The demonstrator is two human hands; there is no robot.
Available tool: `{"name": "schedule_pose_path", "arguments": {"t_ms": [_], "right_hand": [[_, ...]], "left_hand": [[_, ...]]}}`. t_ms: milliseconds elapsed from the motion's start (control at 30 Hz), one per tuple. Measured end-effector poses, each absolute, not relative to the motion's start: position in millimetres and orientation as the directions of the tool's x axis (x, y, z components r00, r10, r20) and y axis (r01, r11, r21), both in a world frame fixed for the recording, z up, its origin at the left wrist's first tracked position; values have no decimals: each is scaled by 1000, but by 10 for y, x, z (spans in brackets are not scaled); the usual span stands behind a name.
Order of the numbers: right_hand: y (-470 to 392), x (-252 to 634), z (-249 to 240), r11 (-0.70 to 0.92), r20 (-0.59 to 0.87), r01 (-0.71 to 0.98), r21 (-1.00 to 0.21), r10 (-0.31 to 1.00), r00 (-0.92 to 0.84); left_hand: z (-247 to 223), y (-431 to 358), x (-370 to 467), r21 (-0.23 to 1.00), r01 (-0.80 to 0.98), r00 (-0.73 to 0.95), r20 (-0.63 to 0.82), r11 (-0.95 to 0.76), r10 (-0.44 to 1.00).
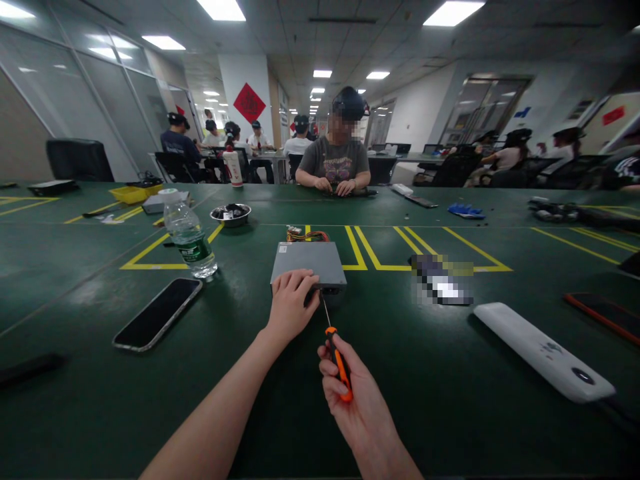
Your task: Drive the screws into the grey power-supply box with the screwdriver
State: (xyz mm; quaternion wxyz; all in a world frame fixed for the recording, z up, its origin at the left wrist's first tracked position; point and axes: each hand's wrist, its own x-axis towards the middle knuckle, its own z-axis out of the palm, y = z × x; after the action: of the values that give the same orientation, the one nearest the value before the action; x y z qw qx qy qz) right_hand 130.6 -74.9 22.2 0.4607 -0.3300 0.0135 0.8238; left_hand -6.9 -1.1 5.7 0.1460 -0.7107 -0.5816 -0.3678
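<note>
A grey metal box (311, 261) with a bundle of coloured wires (309, 235) at its far side sits on the green table. My left hand (294, 301) is wrapped over the box's near left part, fingers on its top and the thumb at the near face. In my right hand (340, 373) is an orange and black screwdriver (341, 365), gripped by its handle. The shaft points up and away, and its tip is at the near face of the box, beside my left thumb. Whether the tip sits in a screw is too small to tell.
To the left are a water bottle (193, 240), a phone (158, 315) and a metal bowl (231, 215). A blurred phone (443, 280) and a white device (543, 350) lie on the right. A person (337, 150) sits across the green table (240, 413).
</note>
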Motion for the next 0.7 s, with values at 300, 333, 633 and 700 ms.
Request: {"name": "schedule_pose_path", "arguments": {"t_ms": [300,333,633,700], "right_hand": [[-752,1296,277,-603,-587,-754,-259,719,-373],[-753,1297,281,-603,-589,-755,-257,718,-372],[-737,1306,264,-579,-593,-773,-260,727,-346],[-738,1305,265,-581,-593,-773,-255,725,-350]], "left_hand": [[57,-8,-71,213,933,61,700,-289,712],[57,-8,-71,212,933,61,699,-289,713],[42,-3,-72,220,930,61,696,-293,716],[43,-2,-71,222,930,58,699,-293,712]]}}
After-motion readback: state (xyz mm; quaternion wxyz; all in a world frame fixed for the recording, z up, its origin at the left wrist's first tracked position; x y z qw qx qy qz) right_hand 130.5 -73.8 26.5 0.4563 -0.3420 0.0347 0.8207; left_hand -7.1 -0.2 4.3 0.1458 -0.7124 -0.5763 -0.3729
